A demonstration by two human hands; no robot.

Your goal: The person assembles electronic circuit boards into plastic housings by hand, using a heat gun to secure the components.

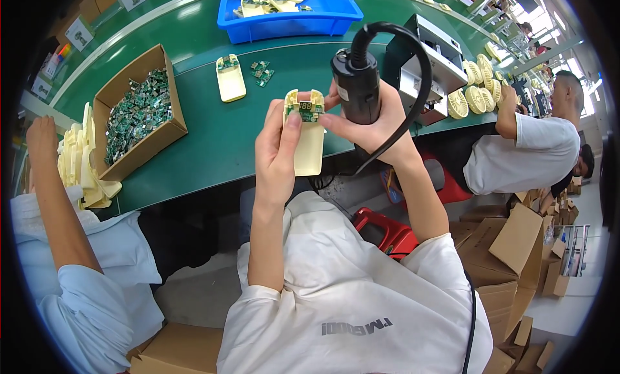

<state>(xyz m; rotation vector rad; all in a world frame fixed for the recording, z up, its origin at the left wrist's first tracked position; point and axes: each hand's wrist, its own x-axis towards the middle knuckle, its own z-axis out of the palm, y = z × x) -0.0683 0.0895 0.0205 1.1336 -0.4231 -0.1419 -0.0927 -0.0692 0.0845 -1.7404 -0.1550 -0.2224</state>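
My left hand is closed round the side of a cream plastic housing, its thumb on the small green circuit board at the upper end. A digit display sits in that board. In my right hand is a black corded electric screwdriver, held upright against the palm. The right thumb presses the board's right edge, and the fingers behind the housing are partly hidden. Beyond my left hand, a second cream housing lies on the green table, beside a few loose circuit boards.
A cardboard box full of circuit boards stands at the left, next to stacked cream parts. Further back is a blue bin. A metal-cased machine and round cream grilles occupy the right. Co-workers sit on both sides.
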